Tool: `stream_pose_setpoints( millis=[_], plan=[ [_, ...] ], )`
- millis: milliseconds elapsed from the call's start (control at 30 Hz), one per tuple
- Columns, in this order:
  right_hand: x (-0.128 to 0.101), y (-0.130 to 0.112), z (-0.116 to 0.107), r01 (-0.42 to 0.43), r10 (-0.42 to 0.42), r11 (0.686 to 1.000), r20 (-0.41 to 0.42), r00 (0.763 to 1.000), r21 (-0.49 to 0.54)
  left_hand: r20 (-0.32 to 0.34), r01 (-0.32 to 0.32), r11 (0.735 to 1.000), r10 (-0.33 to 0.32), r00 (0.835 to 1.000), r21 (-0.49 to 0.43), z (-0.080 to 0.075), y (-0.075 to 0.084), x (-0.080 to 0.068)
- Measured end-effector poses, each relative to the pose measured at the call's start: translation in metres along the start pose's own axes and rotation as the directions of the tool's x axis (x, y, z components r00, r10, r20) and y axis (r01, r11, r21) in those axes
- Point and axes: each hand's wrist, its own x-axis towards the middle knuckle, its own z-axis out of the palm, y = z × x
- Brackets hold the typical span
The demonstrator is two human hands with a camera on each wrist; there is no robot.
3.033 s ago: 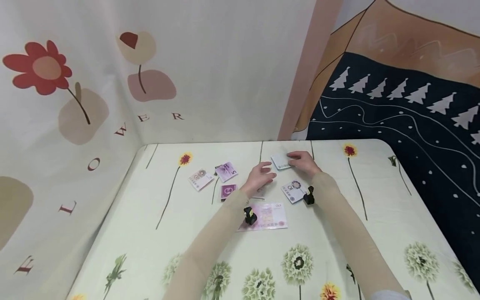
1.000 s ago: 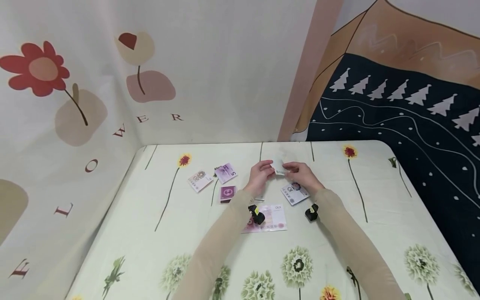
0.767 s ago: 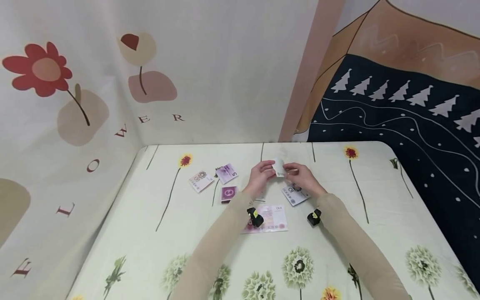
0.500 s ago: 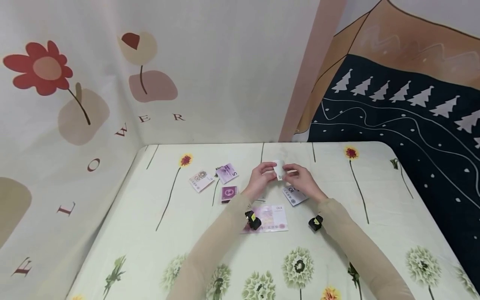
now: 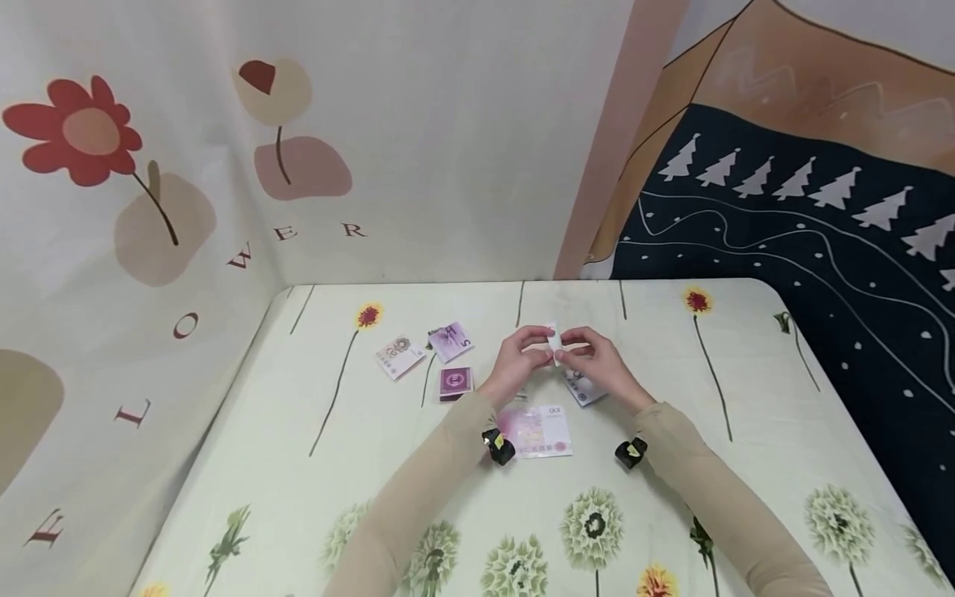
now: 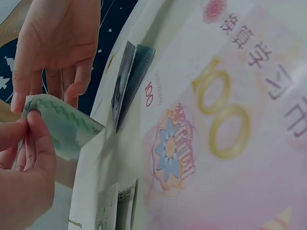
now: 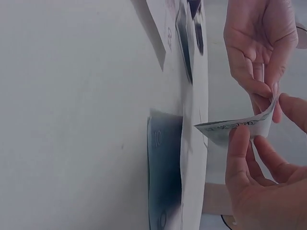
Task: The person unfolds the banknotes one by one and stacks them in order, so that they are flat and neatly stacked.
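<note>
A pale green banknote (image 5: 554,340) is bent between both hands above the far middle of the table. My left hand (image 5: 515,361) pinches one end of it between thumb and fingers, which the left wrist view shows closely. On the other side, my right hand (image 5: 601,365) holds the note with thumb and fingertips; in the right wrist view the banknote (image 7: 240,125) curves up between the fingers. A folded blue-grey 10 note (image 5: 584,388) lies just below the right hand, partly covered by it. A flat pink 100 note (image 5: 537,431) lies nearer, beside the left wrist.
Left of the hands lie a purple 5 note (image 5: 451,342), a pinkish-brown folded note (image 5: 399,356) and a dark purple folded note (image 5: 455,381). A folded grey-green note (image 6: 115,206) stands slightly open near the left hand. A curtain wall (image 5: 448,166) borders the table's far edge.
The left hand, apart from the note at first, now grips it too. The note has been lifted, drawn slightly nearer and bent, showing ever narrower from above. Other notes stay put.
</note>
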Motion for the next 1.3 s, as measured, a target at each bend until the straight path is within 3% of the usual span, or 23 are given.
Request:
stream_pose_setpoints(
  millis=[133,333,567,733,933,1100,1300],
  plan=[
    [-0.001,0.002,0.004,-0.003,0.004,0.999,-0.001,1.000,0.048,0.001,-0.022,0.998,0.022,1.000,0.051,0.004,0.013,-0.012],
    [-0.001,0.006,0.008,-0.002,0.000,0.995,0.017,1.000,0.102,0.003,-0.049,0.995,0.049,0.999,0.089,0.003,0.015,-0.020],
    [-0.004,0.004,0.010,0.028,-0.030,0.990,0.018,0.999,0.137,-0.029,-0.074,0.991,0.078,0.997,0.113,-0.004,-0.009,-0.011],
    [-0.008,0.005,0.008,0.031,-0.030,0.990,-0.012,0.999,0.134,-0.065,-0.110,0.986,0.119,0.991,0.124,-0.005,-0.014,-0.012],
    [-0.012,0.006,0.003,-0.002,0.012,0.993,-0.088,0.996,0.115,-0.125,-0.063,0.988,0.082,0.989,0.143,-0.013,-0.016,-0.016],
    [-0.013,0.008,-0.001,-0.020,0.033,0.991,-0.098,0.995,0.130,-0.160,-0.034,0.989,0.057,0.985,0.144,-0.019,-0.018,-0.018],
    [-0.014,0.011,-0.004,-0.008,0.024,0.987,-0.098,0.995,0.160,-0.150,-0.007,0.995,0.022,0.988,0.101,-0.027,-0.018,-0.021]
  ],
)
